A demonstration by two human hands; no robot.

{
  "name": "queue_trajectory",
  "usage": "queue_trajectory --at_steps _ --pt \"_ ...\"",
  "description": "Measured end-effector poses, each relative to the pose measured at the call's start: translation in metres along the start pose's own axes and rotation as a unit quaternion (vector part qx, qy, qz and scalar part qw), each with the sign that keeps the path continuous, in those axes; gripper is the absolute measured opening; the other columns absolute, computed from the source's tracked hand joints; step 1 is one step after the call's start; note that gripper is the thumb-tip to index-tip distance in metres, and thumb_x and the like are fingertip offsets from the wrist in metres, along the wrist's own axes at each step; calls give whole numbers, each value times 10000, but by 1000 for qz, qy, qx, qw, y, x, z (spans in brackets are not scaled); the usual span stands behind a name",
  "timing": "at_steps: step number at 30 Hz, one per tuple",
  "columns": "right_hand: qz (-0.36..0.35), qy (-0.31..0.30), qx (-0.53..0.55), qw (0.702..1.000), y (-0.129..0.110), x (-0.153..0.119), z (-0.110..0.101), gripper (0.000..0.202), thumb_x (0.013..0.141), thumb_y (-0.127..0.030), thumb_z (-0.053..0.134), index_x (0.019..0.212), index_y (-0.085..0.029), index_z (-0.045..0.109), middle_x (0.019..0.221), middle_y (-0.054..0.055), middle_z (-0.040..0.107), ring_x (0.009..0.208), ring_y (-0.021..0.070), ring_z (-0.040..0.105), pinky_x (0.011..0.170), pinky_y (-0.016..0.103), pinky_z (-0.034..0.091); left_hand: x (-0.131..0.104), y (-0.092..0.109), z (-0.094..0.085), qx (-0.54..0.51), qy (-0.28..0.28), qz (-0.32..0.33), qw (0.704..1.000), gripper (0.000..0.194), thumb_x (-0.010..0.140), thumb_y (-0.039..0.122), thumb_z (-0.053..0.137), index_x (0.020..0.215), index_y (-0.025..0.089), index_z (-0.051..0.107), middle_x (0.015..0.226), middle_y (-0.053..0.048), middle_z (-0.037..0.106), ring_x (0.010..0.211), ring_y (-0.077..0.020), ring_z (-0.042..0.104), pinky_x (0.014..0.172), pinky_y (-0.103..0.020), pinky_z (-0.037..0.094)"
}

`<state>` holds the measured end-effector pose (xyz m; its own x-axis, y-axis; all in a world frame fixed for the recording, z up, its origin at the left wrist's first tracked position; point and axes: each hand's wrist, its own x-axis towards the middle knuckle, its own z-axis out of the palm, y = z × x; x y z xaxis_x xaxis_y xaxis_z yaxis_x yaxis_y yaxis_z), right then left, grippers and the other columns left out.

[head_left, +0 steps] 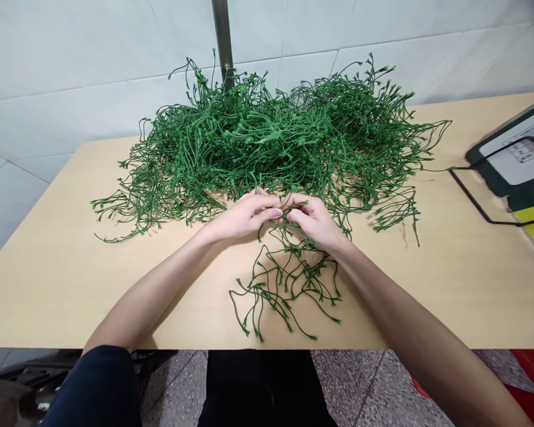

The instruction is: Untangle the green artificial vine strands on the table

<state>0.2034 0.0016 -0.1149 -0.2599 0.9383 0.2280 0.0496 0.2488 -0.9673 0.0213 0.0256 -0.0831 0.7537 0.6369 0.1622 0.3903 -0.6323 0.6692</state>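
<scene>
My left hand (260, 214) and my right hand (309, 219) meet over the middle of the table. Both are closed, with thumbs and fingers pinching thin green artificial plant stems between them; some stem ends are hidden by the fingers. Below the hands, nearer to me, lies a loose tangle of green stems (289, 290) with small forked tips. Just beyond my fingers spreads a large heap of the same green stems (267, 133), reaching back towards the wall.
The light wood table (71, 261) stands against a white tiled wall (93, 53). A metal post (223, 35) rises behind the heap. At the right edge is a dark box or bag (516, 154) with a white label and a black handle. A small clump of stems (396, 210) lies right of the heap.
</scene>
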Motion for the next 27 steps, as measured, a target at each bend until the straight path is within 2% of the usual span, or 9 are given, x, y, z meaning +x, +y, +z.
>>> queue_trajectory --at_steps 7,10,13,19,23,27 --pt "-24 -21 0 999 -2 0 -1 57 680 -173 515 662 -205 558 626 -2 616 623 145 562 609 272 450 -1 -4 -1 -44 7 -4 999 324 976 350 447 771 168 620 751 -22 577 864 -168 503 811 -296 419" --pt "-27 -20 19 999 -2 1 -2 51 695 -182 554 653 -207 568 638 -6 621 631 144 584 643 282 482 -1 -2 -3 -75 11 -31 997 354 967 411 469 787 160 643 717 0 544 744 -135 483 699 -255 390" --pt "6 -1 56 998 0 2 -3 58 706 -253 637 682 -207 611 665 0 646 662 161 627 669 300 519 -2 1 -5 -106 21 -72 992 398 961 460 471 780 152 647 686 19 523 610 -96 420 589 -234 329" --pt "41 55 68 995 -2 2 -8 216 647 -301 812 796 -205 687 806 28 711 753 175 671 709 312 567 -1 8 -10 -89 71 -84 990 316 955 364 479 800 144 644 742 -4 642 672 -98 515 629 -217 381" --pt "43 65 94 993 -3 1 -9 237 669 -334 827 822 -201 704 776 21 701 701 155 651 641 289 556 -1 7 -12 -109 66 -95 987 275 949 356 498 849 142 639 712 -10 675 649 -96 537 619 -213 386" --pt "25 77 108 991 0 2 -12 278 679 -367 842 853 -203 700 776 17 696 688 144 637 638 293 553 -1 5 -13 -113 73 -87 987 241 940 346 519 867 145 630 700 -3 663 628 -92 517 604 -217 372"
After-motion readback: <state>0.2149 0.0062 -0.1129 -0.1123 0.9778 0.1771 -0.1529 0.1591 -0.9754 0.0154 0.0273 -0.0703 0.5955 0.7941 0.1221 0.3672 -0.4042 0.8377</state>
